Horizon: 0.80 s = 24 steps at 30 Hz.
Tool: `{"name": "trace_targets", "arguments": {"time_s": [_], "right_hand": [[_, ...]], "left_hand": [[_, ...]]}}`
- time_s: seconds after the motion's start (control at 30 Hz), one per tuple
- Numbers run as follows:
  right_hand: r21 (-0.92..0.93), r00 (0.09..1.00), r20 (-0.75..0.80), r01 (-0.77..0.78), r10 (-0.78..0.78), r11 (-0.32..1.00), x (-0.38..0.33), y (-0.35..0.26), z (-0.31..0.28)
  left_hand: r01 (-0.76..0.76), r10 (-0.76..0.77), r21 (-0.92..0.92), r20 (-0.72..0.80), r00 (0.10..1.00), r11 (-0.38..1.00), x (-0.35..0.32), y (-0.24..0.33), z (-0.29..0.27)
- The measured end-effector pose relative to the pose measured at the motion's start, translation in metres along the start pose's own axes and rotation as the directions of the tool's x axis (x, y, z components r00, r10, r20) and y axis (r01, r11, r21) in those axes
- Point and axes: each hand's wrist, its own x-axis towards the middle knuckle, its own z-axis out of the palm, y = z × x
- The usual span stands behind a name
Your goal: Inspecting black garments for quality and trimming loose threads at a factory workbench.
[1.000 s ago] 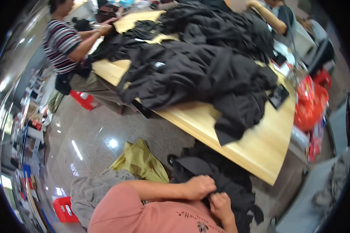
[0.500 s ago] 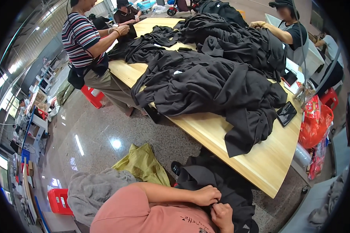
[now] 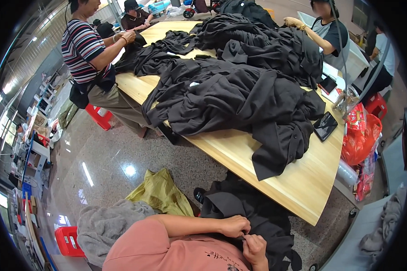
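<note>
A dark charcoal garment [image 3: 269, 221] lies over my lap and hangs down below the table's near edge. My left hand [image 3: 235, 226] is closed, its fingertips pinching a small bit of the dark cloth. Right beside it my right hand [image 3: 256, 248] is closed too, thumb and forefinger meeting the left fingertips on the same bit. The exact spot they grip is too small to make out. A heap of similar dark garments [image 3: 239, 97] covers much of the wooden table [image 3: 298, 194] in front of me, one buttoned edge hanging toward me.
A black phone [image 3: 325, 126] lies at the table's right edge, near red plastic bags [image 3: 362, 140]. Left of me are a yellow-green sack [image 3: 163, 192], grey cloth [image 3: 108, 226] and a red stool [image 3: 68, 241]. Co-workers [image 3: 83, 49] handle cloth around the table.
The view has shifted slightly, so the table appears farther left. My hands stay together on the cloth with little movement. The co-worker at the right has a hand raised slightly higher.
</note>
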Motion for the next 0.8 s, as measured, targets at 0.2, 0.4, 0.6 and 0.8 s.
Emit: {"name": "trace_targets", "arguments": {"time_s": [0.2, 0.4, 0.6, 0.8], "right_hand": [[0.003, 0.997, -0.071, -0.019, 0.019, 1.0, 0.0, 0.001, 0.0], [-0.055, 0.997, -0.071, -0.012, 0.008, 0.998, 0.001, 0.001, -0.001], [-0.059, 0.988, -0.152, -0.037, 0.028, 0.998, 0.003, 0.0, -0.004], [-0.127, 0.982, -0.186, -0.011, -0.013, 0.992, 0.004, 0.002, -0.004]], "left_hand": [[0.018, -0.025, -0.207, -0.033, 0.999, 0.978, 0.001, -0.006, -0.002], [-0.03, 0.03, 0.005, -0.184, 0.983, 1.0, -0.002, -0.008, 0.01], [0.09, -0.154, -0.374, -0.144, 0.978, 0.923, 0.0, -0.011, 0.008], [0.143, -0.214, -0.376, -0.155, 0.964, 0.916, 0.004, -0.012, 0.015]]}}
